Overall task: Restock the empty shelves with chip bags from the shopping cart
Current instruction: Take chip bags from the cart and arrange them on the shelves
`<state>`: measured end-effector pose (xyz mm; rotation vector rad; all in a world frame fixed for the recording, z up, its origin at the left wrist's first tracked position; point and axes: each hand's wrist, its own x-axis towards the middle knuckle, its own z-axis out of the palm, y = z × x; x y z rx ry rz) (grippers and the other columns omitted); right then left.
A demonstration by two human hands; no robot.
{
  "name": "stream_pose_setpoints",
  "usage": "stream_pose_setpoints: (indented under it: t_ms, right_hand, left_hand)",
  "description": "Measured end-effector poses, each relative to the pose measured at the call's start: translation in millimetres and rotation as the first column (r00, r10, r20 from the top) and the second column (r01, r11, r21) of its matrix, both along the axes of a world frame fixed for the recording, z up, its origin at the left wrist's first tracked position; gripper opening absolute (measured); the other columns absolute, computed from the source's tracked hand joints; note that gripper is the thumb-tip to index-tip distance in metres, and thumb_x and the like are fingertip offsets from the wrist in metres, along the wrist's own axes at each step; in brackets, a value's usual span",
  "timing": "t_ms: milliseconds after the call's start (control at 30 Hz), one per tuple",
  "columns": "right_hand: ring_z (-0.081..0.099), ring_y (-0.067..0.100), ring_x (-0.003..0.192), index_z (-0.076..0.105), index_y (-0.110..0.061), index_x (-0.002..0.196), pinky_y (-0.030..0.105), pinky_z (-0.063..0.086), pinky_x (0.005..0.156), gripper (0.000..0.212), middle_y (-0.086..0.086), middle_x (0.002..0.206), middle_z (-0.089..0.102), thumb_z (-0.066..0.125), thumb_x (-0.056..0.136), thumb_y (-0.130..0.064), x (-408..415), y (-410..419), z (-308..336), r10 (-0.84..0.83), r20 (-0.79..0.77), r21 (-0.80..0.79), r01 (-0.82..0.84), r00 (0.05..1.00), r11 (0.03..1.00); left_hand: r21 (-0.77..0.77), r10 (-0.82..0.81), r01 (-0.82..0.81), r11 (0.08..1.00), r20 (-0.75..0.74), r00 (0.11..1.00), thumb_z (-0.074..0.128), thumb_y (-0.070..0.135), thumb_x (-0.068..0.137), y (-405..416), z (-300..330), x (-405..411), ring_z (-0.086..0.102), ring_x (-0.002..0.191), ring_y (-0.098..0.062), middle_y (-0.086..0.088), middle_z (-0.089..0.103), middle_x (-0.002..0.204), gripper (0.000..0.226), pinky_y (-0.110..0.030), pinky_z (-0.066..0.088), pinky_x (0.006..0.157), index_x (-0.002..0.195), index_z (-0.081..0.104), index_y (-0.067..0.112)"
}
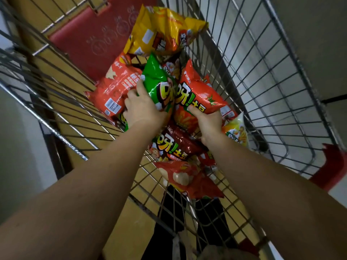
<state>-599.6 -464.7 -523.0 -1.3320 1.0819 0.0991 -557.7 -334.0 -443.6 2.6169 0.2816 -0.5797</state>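
Right hand (208,121) fingers hidden under orange chip bag (199,94).

The right hand (208,121) hides its fingers beneath the orange bag (201,94).

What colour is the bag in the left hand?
Green chip bag, held by the left hand, head view.

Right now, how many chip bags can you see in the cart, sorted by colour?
Yellow: 1, the yellow bag at the far end.
Green: 1, the green bag gripped by the left hand.
Orange-red: 3, counting the orange-red bag held by the right hand.
Dark red: 1, the dark red bag.
Pale yellow: 1, the pale yellow bag.
Total: 7 clearly visible; others are partly buried.
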Motion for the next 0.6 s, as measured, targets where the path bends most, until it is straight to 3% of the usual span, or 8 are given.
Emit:
stream_pose_setpoints:
  t_ms: [267,467,600]
  right_hand:
    - [0.059,0.014,0.094,0.052,-0.017,0.12,0.028,0.045,0.08,0.052,-0.004,0.104,0.062,0.077,0.074,-0.02,10.8,-14.7,87.8,0.128,0.154,-0.084,-0.116,0.98,0.99]
    - [0.063,0.02,0.099,0.052,-0.026,0.109,0.043,0.051,0.092,0.044,0.0,0.107,0.065,0.077,0.074,-0.024,25.3,-14.2,150.6,0.225,0.254,-0.212,-0.172,0.941,0.962]
    - [0.063,0.021,0.1,0.051,-0.029,0.108,0.044,0.05,0.092,0.043,-0.002,0.107,0.065,0.076,0.073,-0.032,33.2,-13.9,198.9,0.251,0.307,-0.32,-0.149,0.918,0.936]
  left_hand:
    - [-0.201,0.102,-0.072,0.977,0.138,0.985,0.078,0.029,0.073,4.3,69.1,-1.0,0.029,0.133,-0.031,-0.017,0.032,0.141,0.103,-0.041,0.028,0.107,0.15,0.01,0.015]
    - [-0.286,0.146,-0.066,0.956,0.267,0.953,0.079,0.029,0.073,8.2,134.1,10.2,0.029,0.134,-0.03,-0.013,0.031,0.143,0.102,-0.043,0.028,0.108,0.15,0.012,0.02]
    - [-0.316,0.172,-0.052,0.947,0.367,0.914,0.08,0.028,0.072,11.1,175.2,14.9,0.028,0.136,-0.029,-0.012,0.031,0.145,0.102,-0.045,0.027,0.109,0.15,0.013,0.02]
